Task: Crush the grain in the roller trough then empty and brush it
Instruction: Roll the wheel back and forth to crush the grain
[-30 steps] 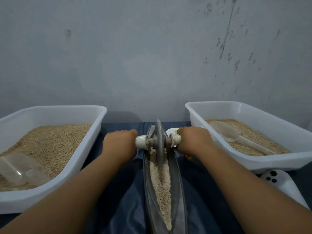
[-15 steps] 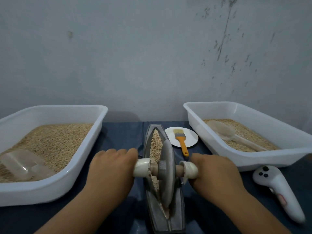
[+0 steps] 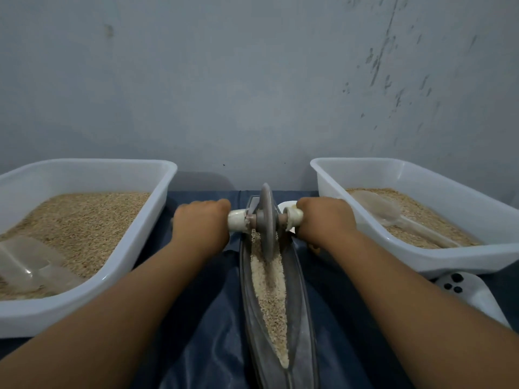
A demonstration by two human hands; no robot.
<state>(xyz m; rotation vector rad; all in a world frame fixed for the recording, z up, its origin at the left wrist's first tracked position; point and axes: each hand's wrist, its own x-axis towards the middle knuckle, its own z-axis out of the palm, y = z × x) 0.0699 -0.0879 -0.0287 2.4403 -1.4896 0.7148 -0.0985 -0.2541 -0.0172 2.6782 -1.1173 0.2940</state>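
— Grain (image 3: 269,287) lies in a pale ridge along the bottom of the roller trough (image 3: 302,304), which sits lengthwise in the middle of the counter (image 3: 202,318), running from six o'clock up toward twelve. It's between the two white tubs.

— And the wheel?

— The roller wheel (image 3: 267,223) stands upright at the far end, about twelve o'clock, its rim down in the grain. The left hand (image 3: 200,223) is curled round the white handle (image 3: 237,220) at nine o'clock of the wheel, the right hand (image 3: 325,220) wrapped round the matching stub at three o'clock. Both grips are closed tight on the axle ends, knuckles up.

— Arms?

— Both forearms stretched out nearly straight, roughly parallel, one each side of the trough. Wrists look level.

— So what makes a good pass?

— I'd say even weight on both handles, so the wheel stays vertical and tracks the groove instead of riding up a wall. Long strokes, end to end, because the grain near six o'clock looks heaped. Not too fast at the ends, or grain may spill onto the cloth.

— Emptying next?

— Not yet, I'd judge; the right tub (image 3: 421,175) at two o'clock waits, with a clear scoop (image 3: 376,204) lying in it.
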